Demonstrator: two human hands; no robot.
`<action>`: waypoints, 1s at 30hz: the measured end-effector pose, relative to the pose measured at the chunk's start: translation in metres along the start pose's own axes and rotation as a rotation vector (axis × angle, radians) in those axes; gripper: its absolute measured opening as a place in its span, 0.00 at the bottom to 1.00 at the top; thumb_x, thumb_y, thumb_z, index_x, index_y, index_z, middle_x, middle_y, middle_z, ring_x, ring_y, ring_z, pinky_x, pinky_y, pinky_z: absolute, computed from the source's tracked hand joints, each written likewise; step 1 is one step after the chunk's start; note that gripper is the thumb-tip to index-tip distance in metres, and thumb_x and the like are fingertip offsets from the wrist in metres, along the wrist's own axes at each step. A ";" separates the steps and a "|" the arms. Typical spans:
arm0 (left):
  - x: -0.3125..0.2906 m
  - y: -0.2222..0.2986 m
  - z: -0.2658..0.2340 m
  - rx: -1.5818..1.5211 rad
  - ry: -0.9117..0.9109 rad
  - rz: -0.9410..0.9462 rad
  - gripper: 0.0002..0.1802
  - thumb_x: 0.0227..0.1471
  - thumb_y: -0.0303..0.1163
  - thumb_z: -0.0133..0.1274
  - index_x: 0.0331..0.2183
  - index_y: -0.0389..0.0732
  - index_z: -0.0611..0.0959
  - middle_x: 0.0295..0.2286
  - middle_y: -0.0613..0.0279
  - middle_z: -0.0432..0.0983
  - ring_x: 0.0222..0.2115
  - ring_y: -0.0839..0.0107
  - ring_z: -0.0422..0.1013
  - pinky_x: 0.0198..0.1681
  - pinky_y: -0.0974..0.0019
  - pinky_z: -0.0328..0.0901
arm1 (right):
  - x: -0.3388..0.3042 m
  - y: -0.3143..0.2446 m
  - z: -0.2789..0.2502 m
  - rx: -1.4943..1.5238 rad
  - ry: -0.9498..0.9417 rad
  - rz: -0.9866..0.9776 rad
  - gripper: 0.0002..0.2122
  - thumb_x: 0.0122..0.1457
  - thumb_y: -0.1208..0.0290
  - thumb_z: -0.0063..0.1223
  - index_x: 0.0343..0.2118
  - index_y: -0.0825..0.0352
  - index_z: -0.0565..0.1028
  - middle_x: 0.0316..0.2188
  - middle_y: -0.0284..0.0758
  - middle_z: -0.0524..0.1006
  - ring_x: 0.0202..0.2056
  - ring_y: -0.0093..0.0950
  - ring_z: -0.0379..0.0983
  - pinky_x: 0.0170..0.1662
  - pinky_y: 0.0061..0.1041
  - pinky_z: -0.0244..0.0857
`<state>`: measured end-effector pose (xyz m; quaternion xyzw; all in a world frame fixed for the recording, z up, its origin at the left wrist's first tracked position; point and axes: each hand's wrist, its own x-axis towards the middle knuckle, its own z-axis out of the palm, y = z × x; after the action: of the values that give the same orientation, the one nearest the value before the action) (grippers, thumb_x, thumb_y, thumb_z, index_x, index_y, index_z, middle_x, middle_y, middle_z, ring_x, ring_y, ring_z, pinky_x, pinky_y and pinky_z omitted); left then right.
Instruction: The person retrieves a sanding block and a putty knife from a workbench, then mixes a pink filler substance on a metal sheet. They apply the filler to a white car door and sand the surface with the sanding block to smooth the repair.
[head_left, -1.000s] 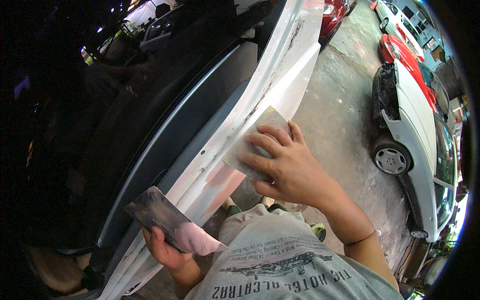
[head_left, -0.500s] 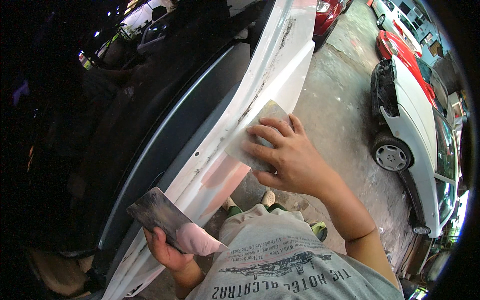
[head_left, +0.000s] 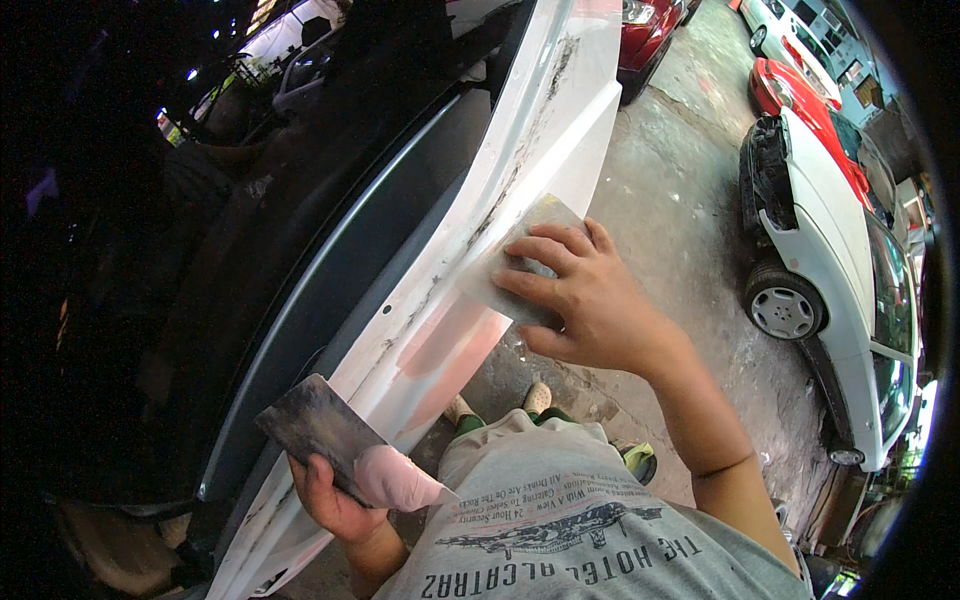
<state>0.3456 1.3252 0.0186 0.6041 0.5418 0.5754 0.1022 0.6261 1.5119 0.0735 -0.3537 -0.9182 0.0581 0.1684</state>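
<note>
My right hand [head_left: 590, 295] grips a thin, flat putty spreader [head_left: 550, 215], fingers spread over its face and the thumb along its lower edge. The spreader lies against the outer face of a white car body panel [head_left: 560, 150]. Just below it on the panel are smooth pink patches of body filler [head_left: 450, 350]. At the lower left, my left hand [head_left: 338, 505] holds a dark, scuffed mixing plate [head_left: 325, 425] from beneath, with the thumb at its edge. A thick lump of pink filler [head_left: 400, 480] sits on the plate's near corner.
Dark car trim and a black, shiny surface [head_left: 200, 300] fill the left side. A white car [head_left: 845, 230] with an exposed front stands to the right, a red car [head_left: 790, 90] behind it. Another dark red car [head_left: 645, 45] is beyond the panel. Concrete floor [head_left: 690, 200] lies between.
My right hand and the spreader have shifted slightly right and up. The left hand stays nearly still with the plate and filler.
</note>
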 end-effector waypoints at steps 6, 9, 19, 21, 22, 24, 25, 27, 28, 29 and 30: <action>-0.006 -0.005 0.003 -0.267 0.047 -0.139 0.19 0.67 0.35 0.37 0.55 0.38 0.67 0.53 0.40 0.64 0.52 0.54 0.66 0.56 0.53 0.63 | 0.005 0.008 -0.003 -0.025 0.015 -0.006 0.22 0.48 0.61 0.59 0.49 0.54 0.77 0.52 0.36 0.71 0.58 0.37 0.63 0.59 0.58 0.53; -0.006 0.003 0.006 -0.530 0.157 -0.459 0.25 0.65 0.39 0.40 0.54 0.29 0.67 0.51 0.43 0.66 0.52 0.57 0.66 0.56 0.57 0.62 | 0.006 0.010 0.000 -0.025 0.020 -0.012 0.22 0.47 0.62 0.59 0.49 0.54 0.77 0.52 0.36 0.71 0.58 0.37 0.63 0.58 0.58 0.53; 0.000 0.009 0.008 -0.533 0.205 -0.546 0.28 0.63 0.42 0.43 0.55 0.30 0.66 0.50 0.43 0.67 0.52 0.57 0.67 0.55 0.58 0.63 | 0.005 0.025 -0.006 0.021 0.028 0.005 0.22 0.46 0.63 0.60 0.49 0.55 0.77 0.52 0.35 0.72 0.58 0.38 0.63 0.59 0.52 0.53; 0.001 0.002 0.006 -0.336 0.128 -0.299 0.27 0.63 0.40 0.47 0.57 0.35 0.65 0.51 0.40 0.66 0.51 0.51 0.67 0.54 0.53 0.64 | 0.003 0.029 0.001 0.018 0.046 -0.009 0.23 0.46 0.63 0.60 0.49 0.55 0.77 0.52 0.35 0.72 0.58 0.38 0.63 0.59 0.52 0.53; 0.001 -0.006 0.005 -0.114 0.054 -0.043 0.27 0.62 0.38 0.49 0.58 0.39 0.64 0.51 0.39 0.65 0.51 0.48 0.67 0.53 0.50 0.65 | 0.002 0.031 0.003 0.016 0.055 -0.016 0.23 0.46 0.63 0.60 0.49 0.55 0.77 0.53 0.35 0.72 0.58 0.38 0.63 0.59 0.52 0.53; 0.001 -0.007 0.004 0.159 -0.030 0.202 0.28 0.61 0.35 0.52 0.59 0.44 0.63 0.51 0.36 0.65 0.51 0.43 0.67 0.51 0.45 0.66 | 0.001 0.033 -0.002 0.007 0.014 -0.027 0.23 0.46 0.64 0.60 0.49 0.55 0.77 0.53 0.35 0.71 0.58 0.38 0.63 0.60 0.52 0.53; 0.002 -0.003 0.003 0.206 -0.043 0.193 0.29 0.60 0.33 0.53 0.60 0.47 0.63 0.51 0.36 0.64 0.50 0.41 0.67 0.50 0.44 0.67 | 0.001 0.034 -0.004 0.002 -0.006 -0.032 0.23 0.46 0.64 0.60 0.50 0.54 0.77 0.54 0.35 0.71 0.59 0.38 0.62 0.60 0.52 0.53; 0.002 -0.001 0.002 0.240 -0.054 0.180 0.31 0.59 0.32 0.55 0.60 0.49 0.62 0.51 0.35 0.64 0.50 0.39 0.68 0.50 0.42 0.67 | 0.002 0.036 -0.009 0.005 0.002 -0.010 0.24 0.46 0.64 0.60 0.50 0.54 0.77 0.54 0.35 0.70 0.59 0.38 0.62 0.60 0.54 0.52; 0.000 -0.004 0.002 0.226 -0.051 0.175 0.31 0.58 0.32 0.55 0.60 0.48 0.62 0.51 0.35 0.64 0.50 0.39 0.68 0.50 0.42 0.67 | 0.003 0.037 -0.010 0.007 0.006 0.001 0.24 0.45 0.64 0.60 0.50 0.54 0.77 0.54 0.35 0.70 0.60 0.38 0.61 0.61 0.55 0.51; 0.000 -0.004 0.002 0.220 -0.053 0.176 0.32 0.58 0.33 0.56 0.60 0.47 0.62 0.51 0.35 0.64 0.50 0.39 0.68 0.50 0.42 0.67 | 0.002 0.039 -0.007 0.024 0.009 -0.003 0.24 0.45 0.64 0.61 0.50 0.53 0.77 0.55 0.35 0.70 0.60 0.38 0.61 0.61 0.56 0.50; -0.001 -0.004 0.002 0.214 -0.052 0.175 0.33 0.57 0.33 0.57 0.60 0.47 0.62 0.52 0.35 0.64 0.49 0.39 0.68 0.51 0.42 0.66 | 0.001 0.043 -0.002 0.040 0.012 -0.006 0.25 0.45 0.64 0.61 0.51 0.53 0.76 0.55 0.35 0.70 0.60 0.38 0.60 0.61 0.57 0.49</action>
<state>0.3456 1.3272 0.0145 0.6714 0.5424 0.5050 0.0005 0.6532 1.5439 0.0660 -0.3479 -0.9169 0.0738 0.1810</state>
